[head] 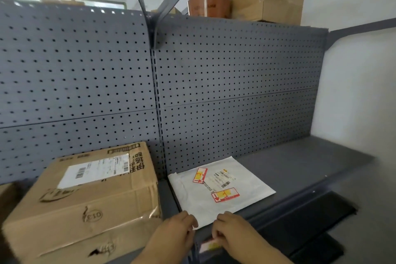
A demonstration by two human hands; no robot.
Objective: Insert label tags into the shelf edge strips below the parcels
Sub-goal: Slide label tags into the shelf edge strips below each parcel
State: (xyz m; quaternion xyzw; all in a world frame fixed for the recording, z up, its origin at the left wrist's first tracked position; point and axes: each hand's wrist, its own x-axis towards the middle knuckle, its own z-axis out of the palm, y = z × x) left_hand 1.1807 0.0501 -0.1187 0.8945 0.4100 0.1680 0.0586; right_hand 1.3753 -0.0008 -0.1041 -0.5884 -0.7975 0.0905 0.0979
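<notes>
- Two hands work at the near edge of the shelf. The right hand has its fingers curled onto the label tag and seems to pinch its right end. The left hand is curled over the lip just left of the tag; I cannot tell whether it holds anything.
- One tag, white with red and yellow, lies against the shelf edge strip, directly below the white mailer. It is blurred, so I cannot tell whether it is seated in the strip.
- Pushing one end in ahead of the other would likely skew or buckle the tag so that it jams. Letting go before both edges catch could drop it towards the lower shelf.
- Just beyond the fingers, the mailer's near corner reaches the shelf lip, touching or just beside the left hand. A careless knuckle could slide the mailer sideways, leaving the tag under the wrong spot, or drag it off the edge.
- To the left, the cardboard box sits near the left forearm, its front face creased. A swing of the arm could knock it askew.
- Farthest off, the pegboard panel and, on top, the tape roll are well apart from the work and look to be at little risk.
</notes>
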